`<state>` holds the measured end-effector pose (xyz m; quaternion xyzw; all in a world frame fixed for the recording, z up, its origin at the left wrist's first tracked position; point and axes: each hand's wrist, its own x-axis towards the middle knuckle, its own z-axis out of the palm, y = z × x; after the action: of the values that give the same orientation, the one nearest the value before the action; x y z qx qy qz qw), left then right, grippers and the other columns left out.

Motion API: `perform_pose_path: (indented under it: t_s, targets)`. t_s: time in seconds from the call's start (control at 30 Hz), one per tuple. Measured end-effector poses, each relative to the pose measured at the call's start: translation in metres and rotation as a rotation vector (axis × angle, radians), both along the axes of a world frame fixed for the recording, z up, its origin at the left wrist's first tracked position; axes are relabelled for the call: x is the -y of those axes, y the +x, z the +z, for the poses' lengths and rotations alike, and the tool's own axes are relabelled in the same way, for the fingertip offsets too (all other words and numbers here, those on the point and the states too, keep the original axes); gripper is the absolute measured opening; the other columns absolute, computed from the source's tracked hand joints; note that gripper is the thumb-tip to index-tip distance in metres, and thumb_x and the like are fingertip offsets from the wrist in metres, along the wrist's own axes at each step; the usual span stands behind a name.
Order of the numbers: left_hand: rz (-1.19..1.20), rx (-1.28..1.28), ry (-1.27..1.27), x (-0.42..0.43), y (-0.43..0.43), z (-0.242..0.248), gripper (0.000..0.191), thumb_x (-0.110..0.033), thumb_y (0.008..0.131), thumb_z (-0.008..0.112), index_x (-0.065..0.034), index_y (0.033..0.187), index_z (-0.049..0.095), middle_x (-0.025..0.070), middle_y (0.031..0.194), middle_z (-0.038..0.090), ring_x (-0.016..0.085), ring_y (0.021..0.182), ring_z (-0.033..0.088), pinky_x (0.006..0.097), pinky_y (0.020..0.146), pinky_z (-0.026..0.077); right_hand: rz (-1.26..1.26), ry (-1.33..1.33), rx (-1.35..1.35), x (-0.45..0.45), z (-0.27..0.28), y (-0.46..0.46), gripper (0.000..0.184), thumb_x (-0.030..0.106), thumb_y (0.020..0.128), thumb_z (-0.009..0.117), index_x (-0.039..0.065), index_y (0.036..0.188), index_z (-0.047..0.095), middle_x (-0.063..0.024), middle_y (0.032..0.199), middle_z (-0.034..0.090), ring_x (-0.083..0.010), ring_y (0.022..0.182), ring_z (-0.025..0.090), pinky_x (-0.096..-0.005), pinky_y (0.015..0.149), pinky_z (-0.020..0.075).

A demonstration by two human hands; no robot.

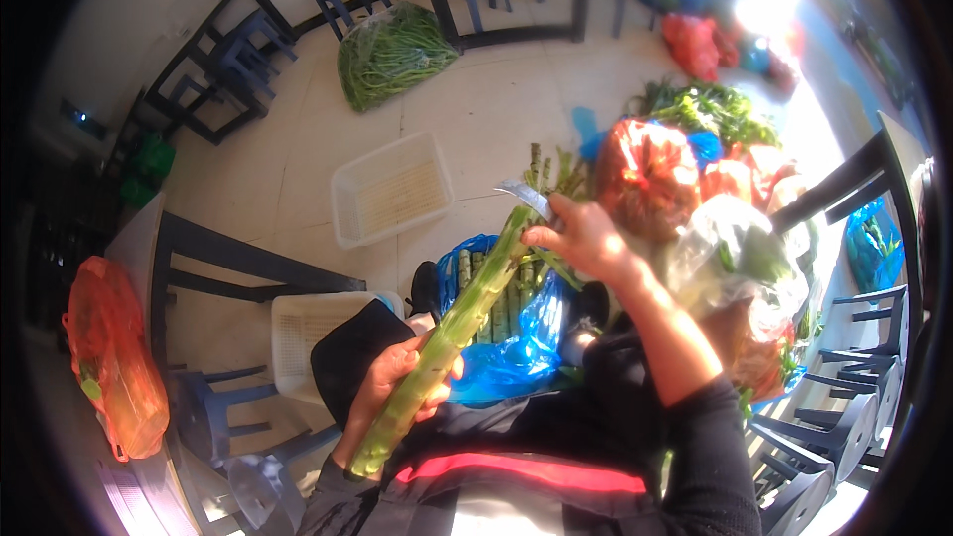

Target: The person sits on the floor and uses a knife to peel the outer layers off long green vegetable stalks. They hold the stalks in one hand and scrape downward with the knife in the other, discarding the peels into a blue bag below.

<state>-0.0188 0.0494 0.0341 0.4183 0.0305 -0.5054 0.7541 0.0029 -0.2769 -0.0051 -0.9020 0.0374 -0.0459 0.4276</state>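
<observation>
A long, thick green vegetable stem [454, 335], which looks like celtuce, lies slantwise across my lap. My left hand [398, 380] is wrapped around its lower part. My right hand [577, 234] grips a knife with a curved metal blade [523, 193] at the stem's upper end, thumb against the stem; the knife's handle is hidden in the fingers. Leafy tops and a thin peel strip hang beside that end. Below, between my feet, an open blue plastic bag [540, 313] holds several more stems [500, 313], partly covered by the held one.
A white plastic basket [340, 219] stands on the tiled floor ahead, another [294, 335] by my left knee. A bag of long green vegetables [394, 56] lies farther off. Red bags [646, 171] and a clear bag [737, 238] crowd the right. Stools [811, 491] and table legs [246, 257] flank me.
</observation>
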Motion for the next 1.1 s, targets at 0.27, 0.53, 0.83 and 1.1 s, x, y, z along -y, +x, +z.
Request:
perform_pose_path:
  t_s: [0.27,0.53,0.83,1.1]
  targets:
    - [-0.011,-0.03,-0.068,0.001,-0.001,-0.007,0.058,-0.037,0.093,0.061,0.0024,0.132,0.045,0.014,0.102,0.058,0.011,0.06,0.051,0.0231,0.045,0.043,-0.001,0.027,0.026,-0.008,-0.006,0.001,0.071,0.067,0.09,0.05,-0.003,0.081,0.056,-0.0254,0.07,0.06,-0.0461,0.075,0.061,-0.0496,0.068,0.0476]
    - [0.011,-0.057,-0.255,0.011,-0.005,-0.026,0.055,-0.034,0.095,0.06,-0.0017,0.136,0.043,0.0151,0.105,0.057,0.015,0.062,0.053,0.0259,0.045,0.045,-0.096,0.209,0.162,-0.034,-0.006,-0.003,0.061,0.054,0.1,0.043,-0.001,0.085,0.062,-0.0251,0.072,0.061,-0.0453,0.075,0.061,-0.0486,0.067,0.048]
    - [0.058,-0.033,-0.161,0.015,-0.001,-0.01,0.052,-0.038,0.093,0.063,0.0023,0.121,0.047,0.0151,0.097,0.056,0.015,0.059,0.055,0.0256,0.04,0.047,-0.034,0.052,0.166,-0.02,0.002,0.0,0.056,0.053,0.093,0.058,0.0,0.077,0.056,-0.0221,0.064,0.056,-0.0439,0.068,0.06,-0.0479,0.06,0.0465]
    - [0.015,-0.017,-0.28,0.034,0.008,-0.027,0.056,-0.035,0.097,0.057,-0.0034,0.141,0.041,0.0143,0.106,0.056,0.017,0.064,0.054,0.0277,0.045,0.047,-0.094,-0.051,0.075,-0.037,-0.005,-0.005,0.053,0.048,0.103,0.039,0.002,0.085,0.057,-0.0235,0.071,0.063,-0.0463,0.074,0.061,-0.0542,0.065,0.0474]
